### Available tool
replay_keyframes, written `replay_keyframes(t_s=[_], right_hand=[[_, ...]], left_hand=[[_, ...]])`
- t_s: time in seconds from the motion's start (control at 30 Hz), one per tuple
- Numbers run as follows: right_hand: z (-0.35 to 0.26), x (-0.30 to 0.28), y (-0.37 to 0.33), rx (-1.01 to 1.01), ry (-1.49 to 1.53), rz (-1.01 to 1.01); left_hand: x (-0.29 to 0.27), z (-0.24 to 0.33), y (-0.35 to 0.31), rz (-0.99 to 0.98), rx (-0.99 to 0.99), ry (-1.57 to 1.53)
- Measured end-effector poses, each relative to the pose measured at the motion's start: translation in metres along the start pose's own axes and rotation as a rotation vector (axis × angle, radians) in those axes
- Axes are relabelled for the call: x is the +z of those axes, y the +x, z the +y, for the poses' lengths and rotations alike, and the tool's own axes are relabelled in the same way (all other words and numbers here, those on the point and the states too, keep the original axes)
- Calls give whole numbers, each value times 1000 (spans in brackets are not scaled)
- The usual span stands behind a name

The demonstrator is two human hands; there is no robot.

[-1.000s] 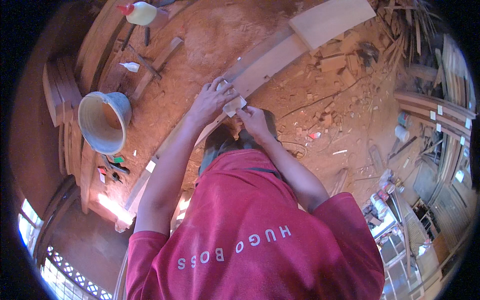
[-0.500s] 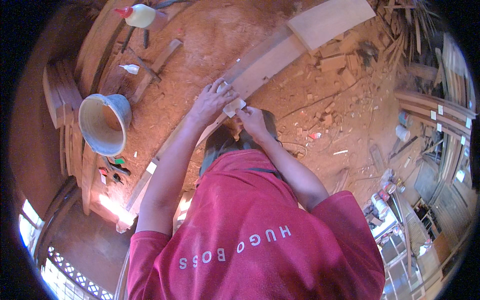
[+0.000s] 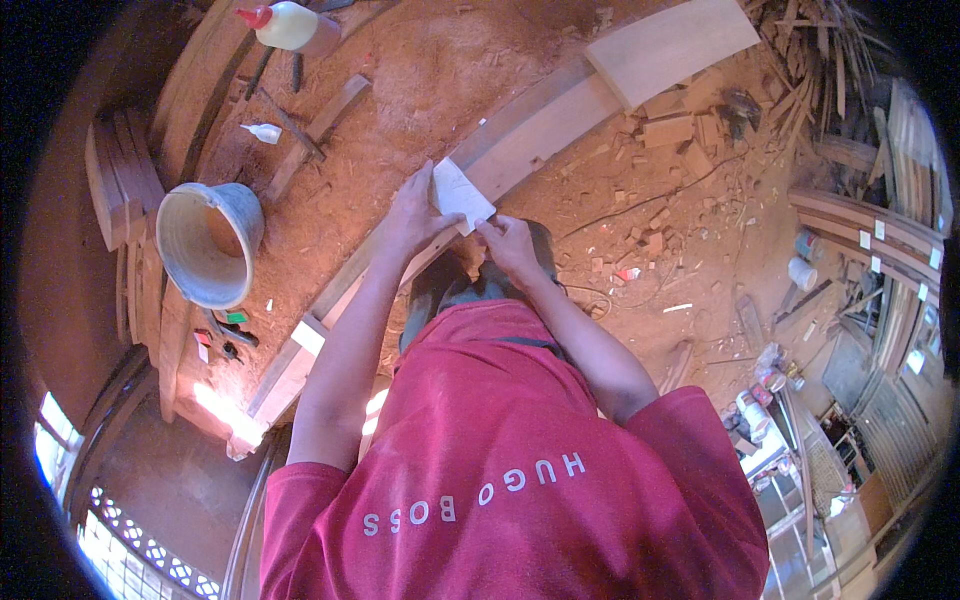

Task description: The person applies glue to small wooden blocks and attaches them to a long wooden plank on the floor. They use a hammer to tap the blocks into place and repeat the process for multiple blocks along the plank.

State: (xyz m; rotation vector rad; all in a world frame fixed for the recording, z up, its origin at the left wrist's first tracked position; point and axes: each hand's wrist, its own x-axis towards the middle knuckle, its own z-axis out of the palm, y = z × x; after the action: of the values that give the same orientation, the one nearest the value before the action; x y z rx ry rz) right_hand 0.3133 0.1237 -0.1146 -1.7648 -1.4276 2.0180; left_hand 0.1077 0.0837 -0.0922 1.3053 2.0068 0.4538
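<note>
Half-curled left hand is holding a white piece; right hand is pinching its corner. Slackening would be risking slippage.

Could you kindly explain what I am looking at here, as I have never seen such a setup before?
There is no machine here: these are a person's own bare hands. The view comes from a wide fisheye camera worn on the head and looking down, so straight edges bend and the red shirt fills the lower middle.

The left hand and right hand hold a white sheet over a long plank. A wider board lies at its far end.

On the dusty floor, a bucket and a red-capped bottle are to the left, with wood scraps to the right.
</note>
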Motion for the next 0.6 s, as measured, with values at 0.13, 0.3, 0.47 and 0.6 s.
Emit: replay_keyframes(t_s=[0.13,0.3,0.47,0.6], right_hand=[[1,-1,1,-17,-4,8],[0,-4,0,-17,-60,-19],[7,-5,7,-51,-101,-6],[-4,-3,-3,7,-35,-24]], left_hand=[[-2,2,4,-7,-42,-20],[-14,4,12,-62,-78,-55],[-17,5,17,-55,-88,-69],[-24,2,16,-82,-124,-109]])
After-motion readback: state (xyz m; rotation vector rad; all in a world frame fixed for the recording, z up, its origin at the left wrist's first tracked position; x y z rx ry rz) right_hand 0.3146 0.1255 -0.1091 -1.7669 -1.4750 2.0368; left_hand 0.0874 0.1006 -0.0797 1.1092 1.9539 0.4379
